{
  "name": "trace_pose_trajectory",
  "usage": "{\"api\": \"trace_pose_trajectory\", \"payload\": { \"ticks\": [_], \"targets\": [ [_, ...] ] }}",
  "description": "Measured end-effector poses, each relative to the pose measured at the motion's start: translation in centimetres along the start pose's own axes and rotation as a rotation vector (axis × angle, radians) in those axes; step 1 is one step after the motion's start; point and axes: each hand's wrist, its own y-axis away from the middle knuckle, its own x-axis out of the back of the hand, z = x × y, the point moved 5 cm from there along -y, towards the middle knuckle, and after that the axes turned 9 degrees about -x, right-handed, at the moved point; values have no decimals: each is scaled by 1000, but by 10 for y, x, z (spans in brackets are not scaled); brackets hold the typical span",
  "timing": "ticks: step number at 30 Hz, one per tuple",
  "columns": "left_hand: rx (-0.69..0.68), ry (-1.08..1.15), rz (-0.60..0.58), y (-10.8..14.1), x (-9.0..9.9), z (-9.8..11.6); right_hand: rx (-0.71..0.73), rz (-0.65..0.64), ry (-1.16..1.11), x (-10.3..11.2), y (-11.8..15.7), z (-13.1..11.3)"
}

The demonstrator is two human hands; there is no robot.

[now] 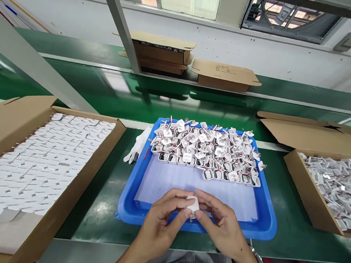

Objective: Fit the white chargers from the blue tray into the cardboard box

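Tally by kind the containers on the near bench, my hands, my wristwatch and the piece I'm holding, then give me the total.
Blue tray: 1
Cardboard boxes, one left of the tray, one right: 2
Hands, left hand and right hand: 2
Wristwatch: 1
Held white plug: 1
Total: 7

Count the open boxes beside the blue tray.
2: left box, to the tray's left; right box, to its right, cut off by the picture's edge. More may lie out of view.
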Motion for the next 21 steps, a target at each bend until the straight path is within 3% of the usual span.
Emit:
{"api": "trace_pose_trajectory", "payload": {
  "ticks": [6, 21],
  "targets": [
    [-71, -20, -11, 2, -1, 2, -39, 17, -33, -4, -1, -2],
    [48, 104, -1, -4, -3, -3, -79, 42, -17, 1, 0, -6]
  ]
}}
